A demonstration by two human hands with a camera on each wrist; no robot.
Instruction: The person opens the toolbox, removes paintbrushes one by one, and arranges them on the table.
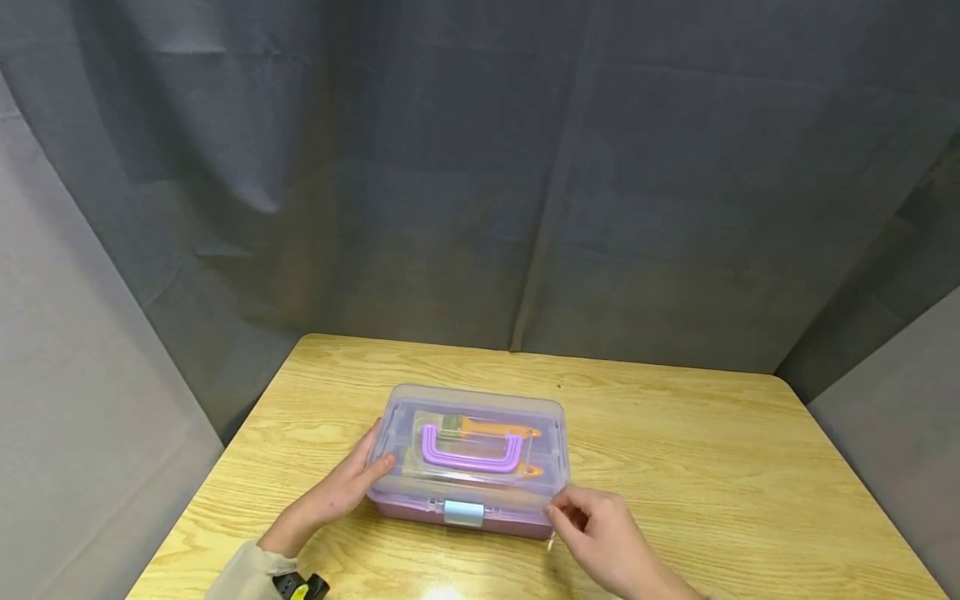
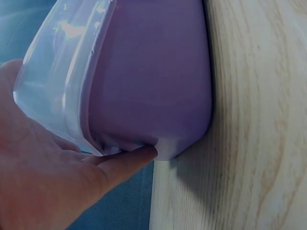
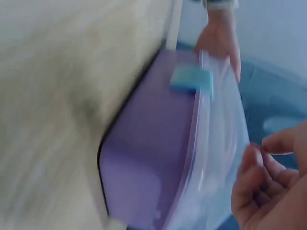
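A purple plastic storage box (image 1: 502, 527) with a clear lid (image 1: 465, 487) stands on the table. Its lid carries a purple handle (image 1: 471, 461), and a pale blue latch (image 1: 463, 513) sits at the front. My left hand (image 1: 341, 487) grips the box's left end, thumb over the lid's edge; the left wrist view shows a finger (image 2: 127, 163) against the purple side. By the front right corner, my right hand (image 1: 600, 533) has curled fingers, with thumb and forefinger tips close together. A faint clear glint shows below them; whether they pinch anything is too small to tell.
Orange-handled brushes (image 1: 491, 427) show through the lid. The wooden table (image 1: 712, 467) extends around the box. Dark grey curtain (image 1: 450, 208) hangs behind it, with pale panels (image 1: 75, 333) at both sides. A black wrist device (image 1: 300, 586) is strapped at the left sleeve.
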